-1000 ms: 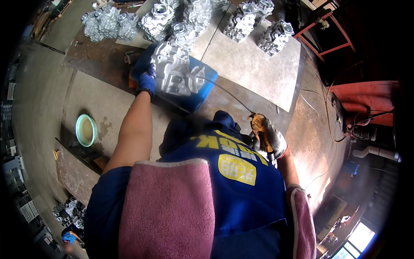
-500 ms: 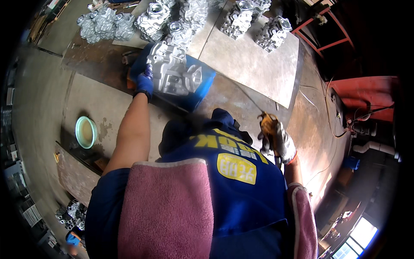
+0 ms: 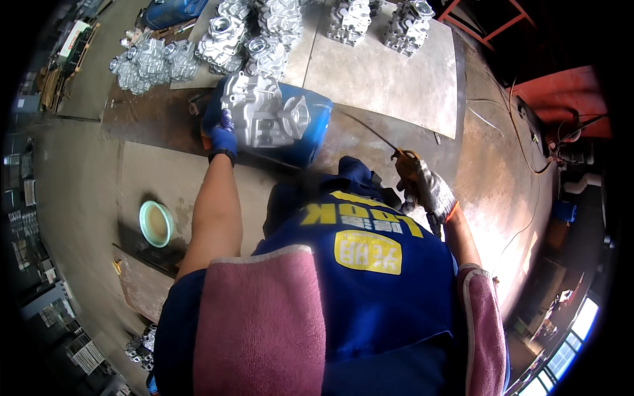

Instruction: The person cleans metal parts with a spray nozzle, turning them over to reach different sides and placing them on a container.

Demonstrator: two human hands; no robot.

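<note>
My left hand (image 3: pixel 224 137), in a blue glove, grips the left end of a silver cast-metal housing (image 3: pixel 263 119). The housing lies on a blue drum (image 3: pixel 316 135) that is on its side, with the wide round flange facing right. On the right, my right hand (image 3: pixel 432 195) wears a pale knitted glove. It is closed around an orange-brown pistol-shaped tool (image 3: pixel 411 167) with a long thin rod pointing up and left. The rod's tip appears apart from the housing. Where the left fingers wrap behind the casting is hidden.
Several more castings (image 3: pixel 264 56) stand at the far side on metal sheets (image 3: pixel 383 86). A pale green basin (image 3: pixel 156 224) of cloudy liquid is at the left. Cables (image 3: pixel 528 158) and a red metal frame (image 3: pixel 489 23) are at the right. Another blue drum (image 3: pixel 173 12) lies far left.
The view has shifted slightly. The left hand still grips the housing on the drum. The tool's rod now points more to the left, its tip slightly farther from the metal sheet.
</note>
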